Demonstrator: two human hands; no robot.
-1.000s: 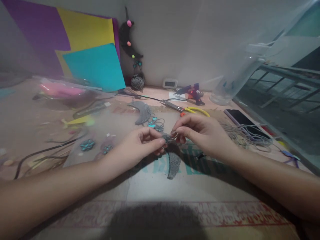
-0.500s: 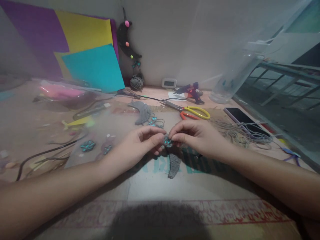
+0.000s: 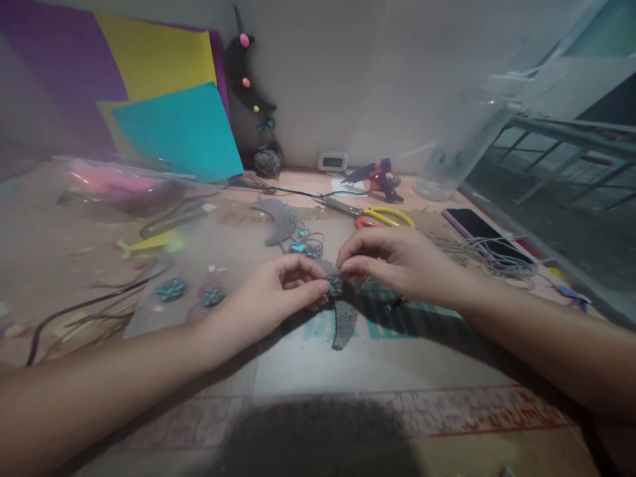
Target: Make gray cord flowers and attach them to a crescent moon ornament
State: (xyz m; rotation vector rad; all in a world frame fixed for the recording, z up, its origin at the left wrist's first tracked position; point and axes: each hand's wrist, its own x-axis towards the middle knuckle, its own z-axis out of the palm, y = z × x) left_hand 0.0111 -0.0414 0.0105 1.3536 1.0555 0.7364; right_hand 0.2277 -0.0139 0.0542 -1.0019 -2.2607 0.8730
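Note:
My left hand (image 3: pixel 288 285) pinches a small grey and turquoise flower ornament (image 3: pixel 335 286) between thumb and fingers. Just above its edge, the thumb and fingertips of my right hand (image 3: pixel 392 265) are pressed together; whatever they hold is too small to make out. Under both hands lies a grey cord-wrapped crescent (image 3: pixel 344 326), its upper part partly covered by the fingers and the flower. Beyond my left hand are another grey crescent (image 3: pixel 279 222) and turquoise pieces with looped cord (image 3: pixel 301 245). Two similar flowers, one larger (image 3: pixel 171 289) and one smaller (image 3: pixel 213 297), rest to the left.
Yellow-and-red-handled scissors (image 3: pixel 382 215) lie behind my right hand. A glue gun (image 3: pixel 377 179) with a red light stands near the wall, beside a small digital display (image 3: pixel 332 161). At right are a phone (image 3: pixel 484 235), tangled grey cord (image 3: pixel 472 255) and a clear plastic jug (image 3: pixel 452 149).
My right fingertips have shifted slightly up from the flower's face to its upper edge. My left hand still holds the flower. The whole view has shifted slightly.

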